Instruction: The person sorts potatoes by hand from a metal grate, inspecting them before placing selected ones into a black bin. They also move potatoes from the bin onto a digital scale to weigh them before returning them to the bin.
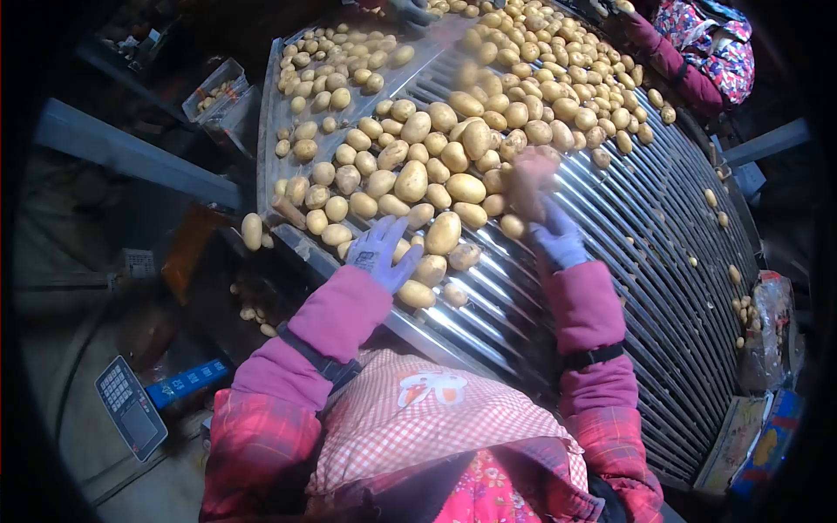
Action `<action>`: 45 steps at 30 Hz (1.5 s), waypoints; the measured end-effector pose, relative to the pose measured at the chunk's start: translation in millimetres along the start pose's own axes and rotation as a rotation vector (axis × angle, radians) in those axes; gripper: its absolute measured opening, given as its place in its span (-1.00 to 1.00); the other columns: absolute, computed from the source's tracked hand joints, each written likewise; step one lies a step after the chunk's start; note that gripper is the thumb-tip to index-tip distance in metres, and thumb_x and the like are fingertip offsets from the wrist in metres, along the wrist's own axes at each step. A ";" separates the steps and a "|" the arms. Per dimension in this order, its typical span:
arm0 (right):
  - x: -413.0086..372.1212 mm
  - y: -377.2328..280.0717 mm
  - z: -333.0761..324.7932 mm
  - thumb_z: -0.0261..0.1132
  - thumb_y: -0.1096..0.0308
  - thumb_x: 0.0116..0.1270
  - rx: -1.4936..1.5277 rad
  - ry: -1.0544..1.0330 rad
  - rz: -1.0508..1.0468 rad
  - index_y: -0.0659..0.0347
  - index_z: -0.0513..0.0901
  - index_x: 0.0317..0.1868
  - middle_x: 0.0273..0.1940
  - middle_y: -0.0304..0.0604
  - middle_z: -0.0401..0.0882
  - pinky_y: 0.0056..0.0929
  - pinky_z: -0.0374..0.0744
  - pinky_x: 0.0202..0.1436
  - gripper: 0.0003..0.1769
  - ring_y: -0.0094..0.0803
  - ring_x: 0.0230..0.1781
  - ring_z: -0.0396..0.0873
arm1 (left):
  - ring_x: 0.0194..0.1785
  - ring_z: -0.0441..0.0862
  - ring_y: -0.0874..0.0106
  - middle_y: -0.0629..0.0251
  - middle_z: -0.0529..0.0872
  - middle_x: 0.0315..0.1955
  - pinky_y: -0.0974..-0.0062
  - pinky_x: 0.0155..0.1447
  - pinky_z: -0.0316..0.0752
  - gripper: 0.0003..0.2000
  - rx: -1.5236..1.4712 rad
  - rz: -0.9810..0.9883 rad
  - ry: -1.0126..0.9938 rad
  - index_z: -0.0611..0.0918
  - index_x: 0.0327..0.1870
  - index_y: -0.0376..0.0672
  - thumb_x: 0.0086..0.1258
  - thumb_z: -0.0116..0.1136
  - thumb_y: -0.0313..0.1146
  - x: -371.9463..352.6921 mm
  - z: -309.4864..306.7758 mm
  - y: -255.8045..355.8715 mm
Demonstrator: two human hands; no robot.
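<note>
Many yellow potatoes point(411, 181) lie on a sloping rack of metal rollers point(654, 253). My left hand point(381, 251), in a pale purple glove, rests on the potatoes at the near left edge, fingers spread and holding nothing. My right hand point(558, 235), gloved alike, is over the rollers at the right edge of the pile. A blurred brownish thing point(530, 183) is at its fingertips; motion smears it, and I cannot make out what it is or whether the fingers grip it.
Another person's sleeve point(658, 52) reaches in at the top right, and a gloved hand point(411, 10) is at the top. A crate point(216, 87) stands at the left, above a scale point(131, 408). Cardboard boxes point(732, 440) and a plastic bag point(769, 331) are at the right.
</note>
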State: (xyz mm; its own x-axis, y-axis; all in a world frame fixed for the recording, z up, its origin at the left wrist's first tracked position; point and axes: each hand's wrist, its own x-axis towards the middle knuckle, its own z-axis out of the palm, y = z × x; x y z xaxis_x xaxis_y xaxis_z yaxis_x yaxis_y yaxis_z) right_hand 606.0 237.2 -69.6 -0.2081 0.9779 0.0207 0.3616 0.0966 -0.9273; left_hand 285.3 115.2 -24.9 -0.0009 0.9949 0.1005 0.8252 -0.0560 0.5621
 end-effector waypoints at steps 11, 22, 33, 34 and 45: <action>-86.4 51.3 -115.8 0.31 0.25 0.21 -0.778 0.512 0.106 0.14 0.34 0.36 0.23 0.11 0.42 -0.20 0.42 0.28 -0.31 -0.10 0.21 0.46 | 0.18 0.49 0.03 -0.07 0.53 0.11 0.18 0.25 0.39 -0.49 -0.355 0.070 0.129 0.50 0.18 -0.25 0.32 0.18 -0.08 13.0 -17.2 -23.8; -97.9 29.2 -60.0 0.25 0.04 0.20 -1.315 0.636 0.299 -0.09 0.32 0.38 0.30 0.09 0.33 -0.04 0.40 0.23 -0.29 0.02 0.22 0.39 | 0.23 0.44 0.11 0.07 0.48 0.19 0.05 0.22 0.34 -0.43 0.482 0.051 -0.303 0.43 0.26 -0.04 0.24 0.08 0.02 118.0 0.6 2.2; -97.0 16.9 -58.2 0.24 0.09 0.21 -1.274 0.643 0.277 -0.04 0.32 0.38 0.28 0.11 0.35 -0.03 0.39 0.24 -0.30 0.04 0.21 0.40 | 0.13 0.51 0.08 -0.02 0.57 0.01 0.16 0.22 0.39 -0.42 0.209 0.215 -0.351 0.45 0.24 -0.13 0.18 0.19 -0.11 97.2 0.5 -14.0; -96.7 16.0 -58.0 0.24 0.10 0.22 -1.272 0.632 0.285 -0.02 0.32 0.38 0.28 0.12 0.35 -0.02 0.39 0.23 -0.30 0.04 0.21 0.39 | 0.10 0.54 0.07 -0.03 0.59 0.00 0.19 0.20 0.42 -0.45 0.028 0.271 -0.381 0.46 0.23 -0.15 0.20 0.18 -0.14 93.4 -1.4 -20.6; -97.6 19.6 -58.8 0.28 0.14 0.15 -1.275 0.654 0.217 0.03 0.34 0.36 0.28 0.14 0.34 0.00 0.38 0.22 -0.27 0.09 0.18 0.41 | 0.29 0.40 0.02 -0.08 0.44 0.23 0.18 0.37 0.30 -0.46 0.055 0.160 -0.043 0.50 0.25 0.06 0.30 0.11 0.09 239.9 28.9 -8.3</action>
State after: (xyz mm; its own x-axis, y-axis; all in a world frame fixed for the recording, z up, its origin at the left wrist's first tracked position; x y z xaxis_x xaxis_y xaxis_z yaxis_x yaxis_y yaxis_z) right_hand 686.8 154.6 -67.9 0.2731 0.8690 0.4127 0.9518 -0.3064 0.0154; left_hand 294.5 356.8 -29.2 0.1563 0.9764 0.1493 0.8427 -0.2107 0.4955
